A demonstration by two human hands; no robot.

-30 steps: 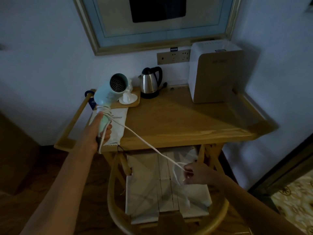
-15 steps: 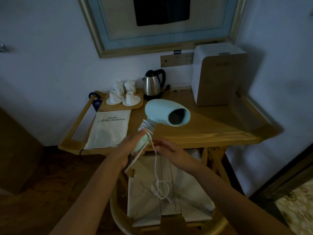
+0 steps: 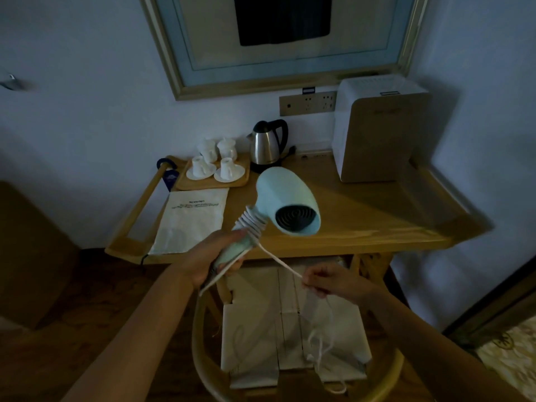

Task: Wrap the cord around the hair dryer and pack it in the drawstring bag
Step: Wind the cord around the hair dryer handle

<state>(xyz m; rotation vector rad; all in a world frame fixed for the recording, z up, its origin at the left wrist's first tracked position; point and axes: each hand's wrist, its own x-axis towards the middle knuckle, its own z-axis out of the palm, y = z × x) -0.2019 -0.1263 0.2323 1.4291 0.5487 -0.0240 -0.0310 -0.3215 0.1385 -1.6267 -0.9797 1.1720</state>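
Observation:
My left hand (image 3: pixel 207 258) grips the handle of a pale blue hair dryer (image 3: pixel 285 200), held over the table's front edge with its grille facing me. Several turns of the white cord (image 3: pixel 278 261) are wound around the top of the handle. From there the cord runs down and right to my right hand (image 3: pixel 330 281), which pinches it taut; the slack end hangs below over the chair seat. The white drawstring bag (image 3: pixel 191 220) lies flat on the left part of the wooden table (image 3: pixel 362 227).
A steel kettle (image 3: pixel 268 146) and a wooden tray of white cups (image 3: pixel 216 169) stand at the back of the table, a white box appliance (image 3: pixel 377 134) at the back right. A wooden chair with a white cushion (image 3: pixel 290 338) sits under me. The wall socket (image 3: pixel 307 103) is above.
The dryer swung from the far left to the table's middle and turned its grille toward me. My right hand moved out to the right, pulling the cord taut from the handle.

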